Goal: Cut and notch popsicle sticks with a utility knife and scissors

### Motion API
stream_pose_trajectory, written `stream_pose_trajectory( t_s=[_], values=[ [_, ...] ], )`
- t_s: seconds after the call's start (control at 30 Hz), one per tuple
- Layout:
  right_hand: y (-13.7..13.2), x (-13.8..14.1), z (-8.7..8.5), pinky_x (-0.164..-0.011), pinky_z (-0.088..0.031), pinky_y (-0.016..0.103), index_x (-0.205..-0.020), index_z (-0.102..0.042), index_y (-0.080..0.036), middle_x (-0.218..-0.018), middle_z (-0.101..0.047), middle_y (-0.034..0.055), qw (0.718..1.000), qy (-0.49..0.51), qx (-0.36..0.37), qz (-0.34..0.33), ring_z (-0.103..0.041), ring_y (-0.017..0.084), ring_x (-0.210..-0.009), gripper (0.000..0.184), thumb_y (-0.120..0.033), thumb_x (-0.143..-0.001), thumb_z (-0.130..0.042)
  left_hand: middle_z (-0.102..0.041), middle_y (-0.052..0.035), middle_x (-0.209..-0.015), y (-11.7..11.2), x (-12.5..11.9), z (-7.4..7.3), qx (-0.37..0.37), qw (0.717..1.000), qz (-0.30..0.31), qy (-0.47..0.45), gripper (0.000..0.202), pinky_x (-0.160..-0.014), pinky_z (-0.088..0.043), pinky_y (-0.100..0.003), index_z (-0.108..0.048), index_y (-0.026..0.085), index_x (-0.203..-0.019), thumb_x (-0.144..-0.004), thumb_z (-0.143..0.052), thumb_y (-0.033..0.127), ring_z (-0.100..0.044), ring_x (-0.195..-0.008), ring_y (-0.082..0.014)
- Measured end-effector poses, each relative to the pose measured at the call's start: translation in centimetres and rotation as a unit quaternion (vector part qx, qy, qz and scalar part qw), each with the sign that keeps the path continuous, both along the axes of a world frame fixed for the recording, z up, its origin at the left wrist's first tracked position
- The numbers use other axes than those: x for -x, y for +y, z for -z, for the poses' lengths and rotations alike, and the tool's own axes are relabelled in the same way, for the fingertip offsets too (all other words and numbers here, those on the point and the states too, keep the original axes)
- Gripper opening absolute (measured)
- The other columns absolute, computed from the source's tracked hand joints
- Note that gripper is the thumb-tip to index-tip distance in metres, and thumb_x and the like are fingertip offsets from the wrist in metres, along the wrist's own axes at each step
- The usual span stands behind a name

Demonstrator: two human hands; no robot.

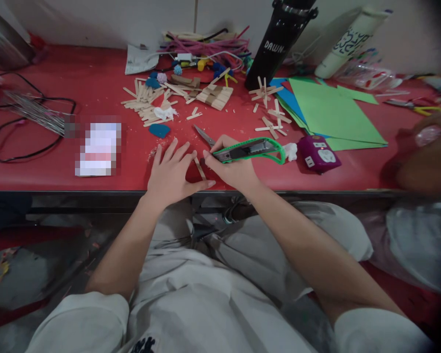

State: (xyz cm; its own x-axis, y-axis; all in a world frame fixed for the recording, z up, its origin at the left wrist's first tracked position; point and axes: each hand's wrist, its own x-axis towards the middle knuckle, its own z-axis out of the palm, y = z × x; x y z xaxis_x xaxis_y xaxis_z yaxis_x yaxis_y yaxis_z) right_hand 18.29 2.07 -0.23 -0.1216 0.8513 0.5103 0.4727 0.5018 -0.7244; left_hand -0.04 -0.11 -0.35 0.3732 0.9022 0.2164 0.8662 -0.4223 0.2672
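Observation:
My right hand (230, 164) is closed around a green box cutter (259, 148), whose handle end points to the right. Its tip is hidden at my fingers. A short wooden craft stick (199, 169) lies on the red table between the thumb and index finger of my left hand (171, 171), which hold it at its two ends; the other fingers are spread on the tabletop. Just beyond my right fingertips is a pointed metal blade (203, 135), like that of scissors, partly covered by the hand. A blue flat piece (159, 130) sits past my left fingers.
Craft sticks (141, 100) are heaped behind my hands, with joined sticks (274, 126) to the right. Green paper sheets (334, 110), a purple plug adapter (319, 154), a black bottle (274, 46) and a blurred phone (98, 149) surround the work spot. Another person's arm (426, 152) is at right.

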Motion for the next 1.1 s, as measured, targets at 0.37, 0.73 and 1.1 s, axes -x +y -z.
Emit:
stream_pose_trajectory(
  t_s=[0.37,0.73,1.1],
  values=[
    [-0.2,0.1,-1.1,-0.065,-0.048,0.033,-0.070,-0.039,-0.027,-0.064,-0.048,-0.0018,0.997,-0.056,0.024,-0.037,-0.050,0.016,-0.061,0.029,-0.034,-0.089,-0.060,-0.048,-0.0090,-0.159,-0.2,-0.2,-0.6,0.013,1.000,-0.005,-0.002,0.080,-0.128,-0.015,-0.063,-0.062,0.023,-0.140,-0.080,-0.062,0.076,-0.030,-0.154,-0.0384],
    [-0.4,0.0,-1.9,-0.058,-0.042,0.031,-0.067,-0.039,-0.026,-0.060,-0.047,-0.0040,0.996,-0.066,0.037,-0.050,-0.045,0.014,-0.056,0.031,-0.030,-0.087,-0.062,-0.049,-0.0052,-0.158,-0.1,-0.3,-0.8,0.024,1.000,-0.020,-0.004,0.077,-0.127,-0.015,-0.067,-0.064,0.027,-0.139,-0.078,-0.065,0.074,-0.029,-0.154,-0.0399],
    [-0.6,-0.3,-1.4,-0.058,-0.042,0.032,-0.067,-0.043,-0.025,-0.061,-0.055,-0.0023,0.997,-0.072,0.028,-0.031,-0.051,0.015,-0.057,0.030,-0.037,-0.086,-0.064,-0.049,-0.0053,-0.159,-0.1,-0.3,-0.8,0.029,0.999,-0.019,-0.007,0.075,-0.128,-0.015,-0.066,-0.065,0.027,-0.138,-0.078,-0.067,0.071,-0.031,-0.154,-0.0389]
  ],
)
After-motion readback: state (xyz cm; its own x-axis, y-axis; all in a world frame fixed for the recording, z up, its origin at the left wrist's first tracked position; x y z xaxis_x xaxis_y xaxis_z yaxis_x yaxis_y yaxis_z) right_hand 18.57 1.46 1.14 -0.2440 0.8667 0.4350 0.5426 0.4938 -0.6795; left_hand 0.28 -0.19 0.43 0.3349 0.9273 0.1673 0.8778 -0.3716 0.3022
